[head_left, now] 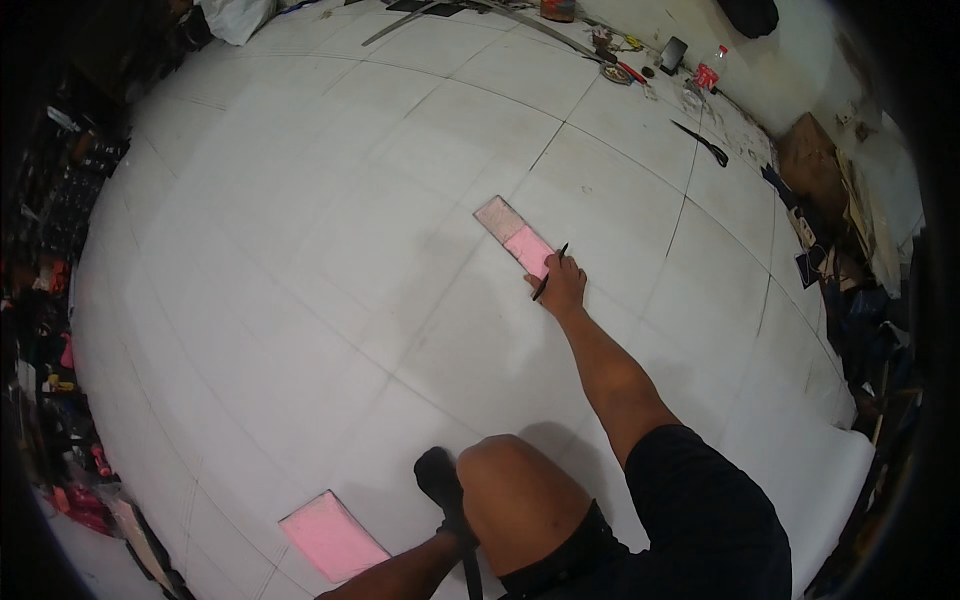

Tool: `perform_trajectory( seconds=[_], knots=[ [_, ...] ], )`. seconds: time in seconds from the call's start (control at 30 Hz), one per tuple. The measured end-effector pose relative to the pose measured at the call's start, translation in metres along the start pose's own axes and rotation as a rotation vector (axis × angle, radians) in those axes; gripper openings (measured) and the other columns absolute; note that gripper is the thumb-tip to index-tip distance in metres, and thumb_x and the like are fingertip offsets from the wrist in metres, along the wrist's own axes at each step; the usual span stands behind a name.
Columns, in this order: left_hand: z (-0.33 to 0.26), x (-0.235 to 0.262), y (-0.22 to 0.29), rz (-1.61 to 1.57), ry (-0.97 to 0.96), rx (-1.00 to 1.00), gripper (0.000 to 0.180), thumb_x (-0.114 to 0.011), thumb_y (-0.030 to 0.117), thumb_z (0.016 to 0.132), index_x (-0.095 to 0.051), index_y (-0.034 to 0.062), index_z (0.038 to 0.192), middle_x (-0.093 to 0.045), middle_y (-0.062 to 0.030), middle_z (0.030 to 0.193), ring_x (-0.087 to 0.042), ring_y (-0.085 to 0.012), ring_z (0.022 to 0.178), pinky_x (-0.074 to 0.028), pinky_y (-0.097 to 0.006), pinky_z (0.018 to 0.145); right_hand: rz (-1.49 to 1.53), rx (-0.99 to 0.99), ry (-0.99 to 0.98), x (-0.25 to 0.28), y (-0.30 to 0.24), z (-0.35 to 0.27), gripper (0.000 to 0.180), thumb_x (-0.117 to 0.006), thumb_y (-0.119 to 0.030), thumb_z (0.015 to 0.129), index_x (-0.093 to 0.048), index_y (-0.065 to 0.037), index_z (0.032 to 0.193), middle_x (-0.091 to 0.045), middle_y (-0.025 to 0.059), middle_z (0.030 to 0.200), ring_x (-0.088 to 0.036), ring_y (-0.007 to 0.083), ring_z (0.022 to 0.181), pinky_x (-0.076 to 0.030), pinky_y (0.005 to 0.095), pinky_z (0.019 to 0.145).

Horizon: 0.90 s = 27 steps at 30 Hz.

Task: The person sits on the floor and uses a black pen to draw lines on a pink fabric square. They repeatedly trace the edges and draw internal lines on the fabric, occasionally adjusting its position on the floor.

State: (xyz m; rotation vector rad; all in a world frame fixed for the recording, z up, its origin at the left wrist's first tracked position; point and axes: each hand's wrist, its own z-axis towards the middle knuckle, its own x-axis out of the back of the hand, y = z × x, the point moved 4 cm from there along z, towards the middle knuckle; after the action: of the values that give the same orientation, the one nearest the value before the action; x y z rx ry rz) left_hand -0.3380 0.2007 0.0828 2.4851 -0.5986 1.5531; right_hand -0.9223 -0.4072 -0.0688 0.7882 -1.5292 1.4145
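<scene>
- Pink strip (522,239): frame centre, upper-left end exposed.
- Right hand (563,285): clamped on dark pen (541,289), touching strip's lower-right end.
- Left hand: hidden, cannot tell.
- Floor (260,250): broad expanse, centre left.

White tiled floor (620,160) with thin dark joint lines. Over part of it, what looks like a pale sheet (825,490), its edge curling at lower right.

Lying flat, well apart: pink-and-grey strip (520,239), set diagonally near centre; pink rectangular pad (330,534), lower left. Cannot tell if these 2 sit on tile or sheet.

Upper right: black scissors (703,144); near wall, red-labelled clear bottle (709,72).
</scene>
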Motion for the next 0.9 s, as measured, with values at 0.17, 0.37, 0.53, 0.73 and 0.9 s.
perform_trajectory(
  seconds=[0.17,0.37,0.53,0.73,0.9],
  knots=[
    [0.01,0.052,-0.035,0.027,0.004,0.018,0.061,-0.067,0.038,0.089,-0.054,0.0021,0.136,-0.061,-0.0187,0.113,-0.059,-0.0323,0.101,-0.049,-0.046,0.086,-0.01,0.195,0.169,0.003,-0.004,-0.025,0.05,-0.085,-0.037,0.078,-0.058,-0.009,0.11,-0.061,0.0124,0.112,-0.056,0.0346,0.112,-0.043,0.054,0.093],
    [0.015,0.123,-0.114,0.096,0.038,0.091,0.058,-0.073,0.033,0.088,-0.057,-0.0012,0.133,-0.066,-0.0183,0.105,-0.064,-0.0319,0.094,-0.052,-0.044,0.081,0.044,0.244,0.092,0.021,-0.013,-0.05,0.049,-0.086,-0.032,0.077,-0.057,-0.009,0.109,-0.061,0.0121,0.111,-0.057,0.035,0.109,-0.044,0.0513,0.09],
    [0.066,0.181,-0.182,0.178,0.12,-0.028,0.056,-0.077,0.029,0.087,-0.061,-0.0039,0.129,-0.07,-0.018,0.098,-0.068,-0.0315,0.087,-0.055,-0.043,0.077,0.057,0.239,0.004,0.027,-0.009,-0.094,0.048,-0.086,-0.028,0.077,-0.057,-0.008,0.11,-0.06,0.0144,0.121,-0.054,0.0359,0.116,-0.041,0.0524,0.098],
    [0.103,0.15,-0.067,-0.056,0.017,-0.363,0.052,-0.074,0.03,0.094,-0.061,0.0003,0.134,-0.07,-0.0185,0.112,-0.068,-0.0295,0.095,-0.055,-0.041,0.084,0.026,0.261,-0.078,0.03,0.003,-0.168,0.051,-0.088,-0.025,0.074,-0.058,-0.008,0.112,-0.059,0.0182,0.128,-0.054,0.0391,0.12,-0.04,0.0535,0.1],
    [0.071,0.083,-0.059,0.053,-0.275,-0.505,0.042,-0.064,0.03,0.103,-0.061,0.0033,0.135,-0.07,-0.0171,0.113,-0.066,-0.0264,0.101,-0.055,-0.04,0.087,0.126,0.368,-0.1,0.033,-0.018,-0.216,0.055,-0.088,-0.018,0.073,-0.057,-0.005,0.116,-0.059,0.0223,0.125,-0.054,0.0433,0.119,-0.041,0.054,0.103]
  ],
)
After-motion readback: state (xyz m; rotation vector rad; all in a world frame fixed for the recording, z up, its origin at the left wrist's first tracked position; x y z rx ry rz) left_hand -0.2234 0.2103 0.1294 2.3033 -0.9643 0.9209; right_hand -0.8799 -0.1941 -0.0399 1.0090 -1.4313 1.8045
